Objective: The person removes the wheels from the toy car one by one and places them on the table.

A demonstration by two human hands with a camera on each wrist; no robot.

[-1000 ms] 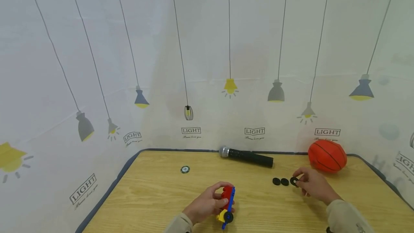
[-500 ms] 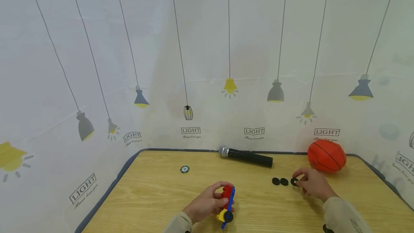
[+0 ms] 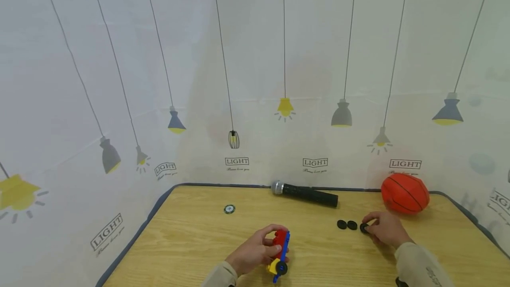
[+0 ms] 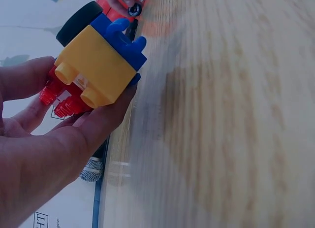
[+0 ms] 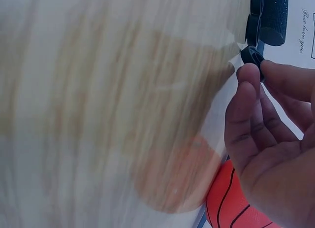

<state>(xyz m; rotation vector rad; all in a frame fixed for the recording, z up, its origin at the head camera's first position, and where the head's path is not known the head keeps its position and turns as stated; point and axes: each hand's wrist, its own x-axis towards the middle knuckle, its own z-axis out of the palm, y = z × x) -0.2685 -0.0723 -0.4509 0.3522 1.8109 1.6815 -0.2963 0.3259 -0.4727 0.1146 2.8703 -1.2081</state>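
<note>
My left hand (image 3: 251, 251) grips a toy block car (image 3: 280, 247) over the near part of the table. Red, yellow and blue blocks make it up, and a black wheel (image 4: 80, 22) sits on its side by the yellow block (image 4: 101, 65). Farther right, my right hand (image 3: 388, 228) pinches a small black toy wheel (image 5: 252, 56) between thumb and fingers, close over the tabletop. Two more black wheels lie flat just left of it, the nearer one (image 3: 352, 225) beside the outer one (image 3: 341, 224).
A black microphone (image 3: 308, 195) with a silver head lies along the table's back edge. Behind my right hand is a dented red ball (image 3: 404, 193) with black lines. A poker chip (image 3: 229, 209) lies at the back left. Lamp-printed cloth (image 3: 255, 145) walls the table in.
The pinched wheel has come down slightly toward the table and lies flatter, in line with the other two. My left hand keeps the car in the same place.
</note>
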